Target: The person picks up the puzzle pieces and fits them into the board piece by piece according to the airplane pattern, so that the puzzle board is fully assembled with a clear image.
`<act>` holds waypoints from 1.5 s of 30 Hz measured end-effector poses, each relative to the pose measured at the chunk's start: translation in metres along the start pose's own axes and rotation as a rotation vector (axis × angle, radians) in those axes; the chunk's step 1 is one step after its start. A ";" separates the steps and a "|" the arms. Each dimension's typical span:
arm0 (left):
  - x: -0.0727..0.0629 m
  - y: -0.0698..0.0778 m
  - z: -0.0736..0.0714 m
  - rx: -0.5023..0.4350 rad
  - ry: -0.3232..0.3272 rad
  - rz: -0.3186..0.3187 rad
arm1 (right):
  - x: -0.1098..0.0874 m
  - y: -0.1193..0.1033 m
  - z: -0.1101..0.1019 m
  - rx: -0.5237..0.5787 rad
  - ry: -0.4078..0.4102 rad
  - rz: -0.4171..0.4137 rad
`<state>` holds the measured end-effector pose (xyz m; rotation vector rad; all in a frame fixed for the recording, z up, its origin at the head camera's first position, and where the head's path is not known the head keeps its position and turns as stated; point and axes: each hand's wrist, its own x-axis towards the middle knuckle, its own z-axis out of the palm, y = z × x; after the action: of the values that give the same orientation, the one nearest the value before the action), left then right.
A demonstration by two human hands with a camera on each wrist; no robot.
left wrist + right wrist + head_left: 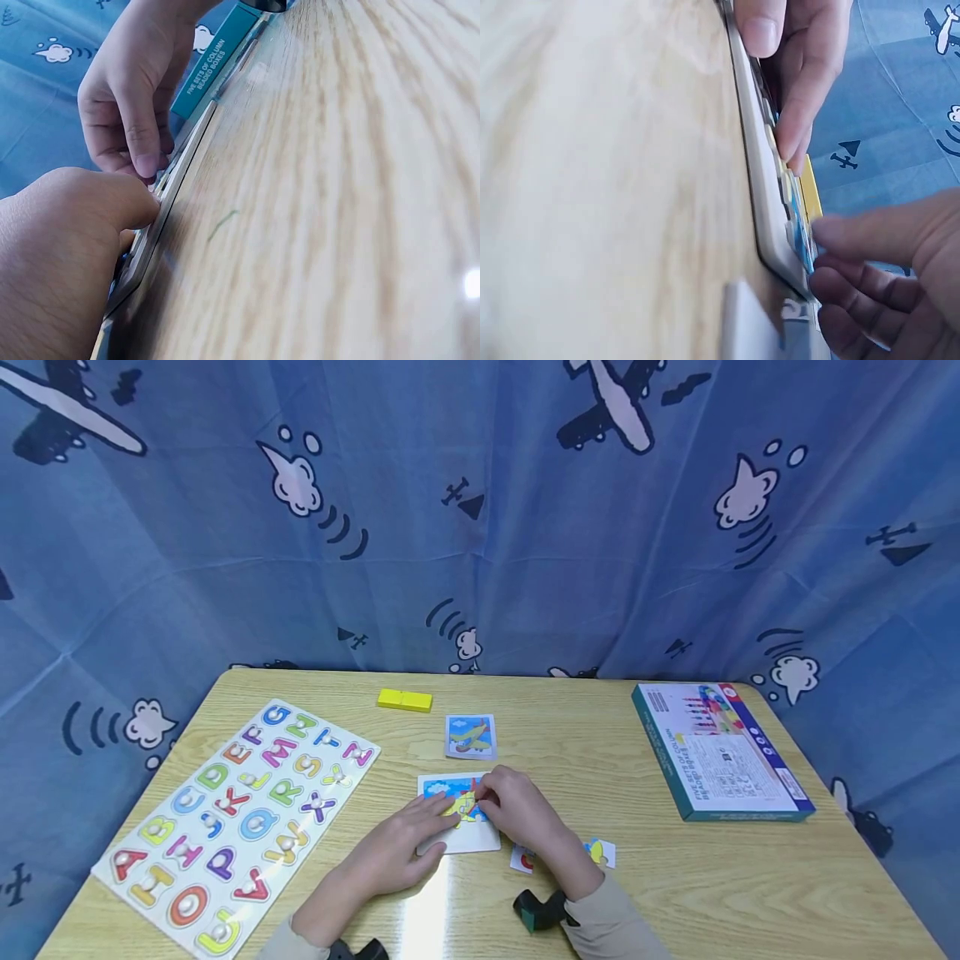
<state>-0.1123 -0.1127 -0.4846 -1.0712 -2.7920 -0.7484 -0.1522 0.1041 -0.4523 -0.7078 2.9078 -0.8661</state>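
A white puzzle board (472, 842) with a yellow airplane picture on blue sky lies on the table, partly filled with pieces. My left hand (393, 852) rests over its left side, fingers stretched onto the picture and thumb by the lower edge. In the right wrist view, the left fingertips (786, 142) press on the seated pieces. My right hand (517, 806) is at the board's upper right, fingers curled, pinching a puzzle piece at the picture's edge. The fingers mostly hide that piece. Loose puzzle pieces (600, 853) lie right of the board, some partly under the right forearm.
Behind the board lies a small airplane picture card (471, 737), with a yellow block (405, 699) farther back. An alphabet peg board (247, 814) covers the left of the table. A boxed bead set (723, 756) lies at the right. A blue patterned curtain (480, 527) hangs behind.
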 end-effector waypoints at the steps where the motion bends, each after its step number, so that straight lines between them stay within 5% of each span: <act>1: 0.000 0.000 0.000 -0.001 0.000 0.001 | -0.001 0.000 -0.001 0.002 -0.011 -0.004; 10: 0.000 0.000 0.001 0.006 0.002 0.003 | -0.004 0.000 -0.005 -0.016 -0.106 -0.022; 24: 0.000 0.000 -0.001 -0.017 -0.019 -0.011 | -0.005 0.000 0.000 -0.063 -0.054 -0.080; 45: 0.000 0.000 0.001 -0.059 -0.020 -0.043 | -0.007 0.003 0.003 0.011 -0.021 -0.089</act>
<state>-0.1122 -0.1117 -0.4856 -1.0367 -2.8349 -0.8335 -0.1462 0.1079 -0.4571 -0.8463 2.8706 -0.8771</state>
